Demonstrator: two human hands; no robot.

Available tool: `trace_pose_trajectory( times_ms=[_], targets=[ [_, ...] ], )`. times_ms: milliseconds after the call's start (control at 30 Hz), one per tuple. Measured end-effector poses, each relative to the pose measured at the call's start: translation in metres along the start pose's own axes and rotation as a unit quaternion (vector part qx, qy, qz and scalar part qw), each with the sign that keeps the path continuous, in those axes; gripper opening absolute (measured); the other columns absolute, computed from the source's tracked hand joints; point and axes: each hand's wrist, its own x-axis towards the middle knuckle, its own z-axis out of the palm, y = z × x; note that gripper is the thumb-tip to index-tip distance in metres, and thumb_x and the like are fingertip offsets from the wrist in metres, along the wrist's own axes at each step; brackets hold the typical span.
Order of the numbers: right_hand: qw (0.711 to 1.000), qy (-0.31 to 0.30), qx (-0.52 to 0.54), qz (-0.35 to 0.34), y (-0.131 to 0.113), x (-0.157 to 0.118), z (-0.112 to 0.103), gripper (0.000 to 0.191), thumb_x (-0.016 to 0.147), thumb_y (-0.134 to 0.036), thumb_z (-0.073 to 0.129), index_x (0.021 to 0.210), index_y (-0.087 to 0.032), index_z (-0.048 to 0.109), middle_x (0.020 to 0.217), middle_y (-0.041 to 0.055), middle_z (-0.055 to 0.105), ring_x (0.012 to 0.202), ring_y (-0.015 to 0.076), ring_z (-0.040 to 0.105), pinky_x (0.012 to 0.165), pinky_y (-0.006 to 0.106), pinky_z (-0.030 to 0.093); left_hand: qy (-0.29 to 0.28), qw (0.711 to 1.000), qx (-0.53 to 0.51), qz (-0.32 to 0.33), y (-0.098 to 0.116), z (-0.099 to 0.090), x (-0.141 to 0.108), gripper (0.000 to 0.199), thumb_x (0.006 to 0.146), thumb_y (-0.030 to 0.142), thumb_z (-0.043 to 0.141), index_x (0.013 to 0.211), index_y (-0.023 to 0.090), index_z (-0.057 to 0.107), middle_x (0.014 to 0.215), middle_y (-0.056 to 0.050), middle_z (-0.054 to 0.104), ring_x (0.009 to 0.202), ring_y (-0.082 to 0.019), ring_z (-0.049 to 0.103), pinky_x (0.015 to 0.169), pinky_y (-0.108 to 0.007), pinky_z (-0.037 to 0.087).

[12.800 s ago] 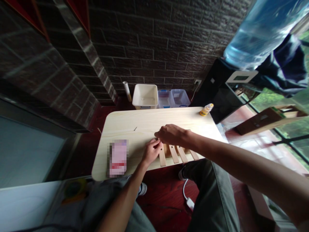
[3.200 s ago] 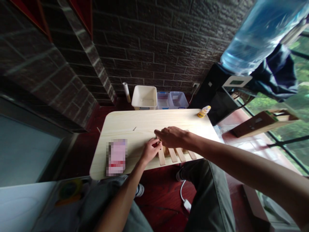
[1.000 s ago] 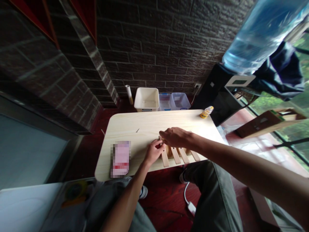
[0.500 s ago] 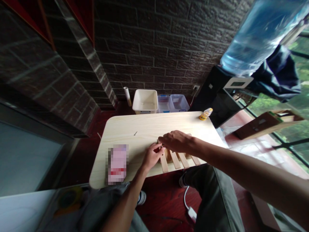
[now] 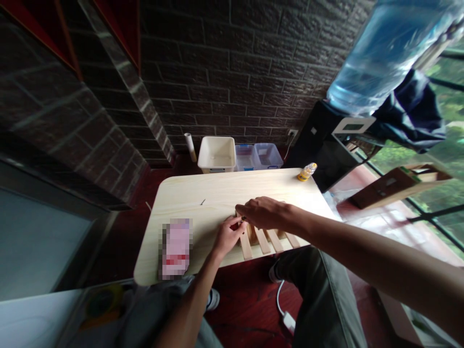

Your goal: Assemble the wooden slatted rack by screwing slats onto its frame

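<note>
A slatted wooden piece (image 5: pixel 263 240) lies near the front edge of the pale table (image 5: pixel 217 188), its light slats side by side. At its left end, my left hand (image 5: pixel 229 236) has its fingers drawn together on something small and dark that I cannot make out. Just above and to the right, my right hand (image 5: pixel 266 211) is closed, knuckles up, meeting the left fingertips. Whatever lies inside the right hand is hidden, and that hand covers the far part of the slats. A thin dark screw-like piece (image 5: pixel 203 202) lies on the table to the left.
A blurred pink packet (image 5: pixel 177 249) lies at the table's left. A small yellow-based bottle (image 5: pixel 307 172) stands at the far right corner. Beyond the table are a cream bin (image 5: pixel 217 153) and clear plastic boxes (image 5: pixel 267 155). A water dispenser (image 5: pixel 326 150) stands at the right.
Both hands stay at the slatted wooden piece's left end with barely any movement. The whole view has shifted slightly.
</note>
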Motion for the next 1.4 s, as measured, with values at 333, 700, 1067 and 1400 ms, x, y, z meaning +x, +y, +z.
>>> trace_pose_trajectory(
  times_ms=[333, 700, 1067, 1400],
  targets=[
    [0.999, -0.014, 0.006, 0.037, -0.005, 0.0, -0.002, 0.023, 0.099, -0.02, 0.045, 0.118, -0.014, 0.058, 0.091, 0.0119, 0.072, 0.083, 0.0239, 0.072, 0.062, 0.027, 0.046, -0.006, 1.0, 0.024, 0.003, -0.004, -0.001, -0.003, 0.022, 0.089, 0.034, 0.06, 0.094, 0.019, 0.075, 0.08, -0.001, 0.063, 0.07, -0.012, 0.056, 0.065, -0.022, 0.045],
    [0.999, -0.005, 0.028, 0.027, -0.003, -0.003, -0.002, 0.029, 0.097, -0.024, 0.051, 0.125, -0.017, 0.053, 0.105, 0.0127, 0.07, 0.087, 0.0218, 0.07, 0.067, 0.028, 0.048, -0.005, 1.0, 0.004, 0.007, -0.006, 0.001, -0.003, 0.021, 0.089, 0.032, 0.06, 0.095, 0.018, 0.074, 0.08, -0.001, 0.061, 0.07, -0.012, 0.056, 0.064, -0.022, 0.045],
    [1.0, 0.004, 0.011, 0.006, -0.002, 0.002, 0.01, 0.021, 0.101, -0.016, 0.044, 0.115, -0.015, 0.059, 0.098, 0.0095, 0.071, 0.083, 0.0204, 0.07, 0.064, 0.027, 0.045, -0.003, 1.0, 0.011, 0.005, -0.002, -0.001, -0.003, 0.02, 0.088, 0.032, 0.061, 0.092, 0.018, 0.075, 0.078, -0.001, 0.062, 0.067, -0.011, 0.055, 0.062, -0.021, 0.044],
    [0.999, 0.002, 0.03, 0.045, -0.003, 0.001, 0.006, 0.027, 0.097, -0.022, 0.05, 0.121, -0.012, 0.055, 0.103, 0.0148, 0.071, 0.086, 0.0232, 0.07, 0.064, 0.028, 0.047, 0.007, 1.0, 0.0, 0.006, -0.003, 0.0, -0.004, 0.02, 0.087, 0.032, 0.062, 0.093, 0.019, 0.076, 0.076, -0.001, 0.061, 0.066, -0.011, 0.055, 0.061, -0.021, 0.045]
  ],
)
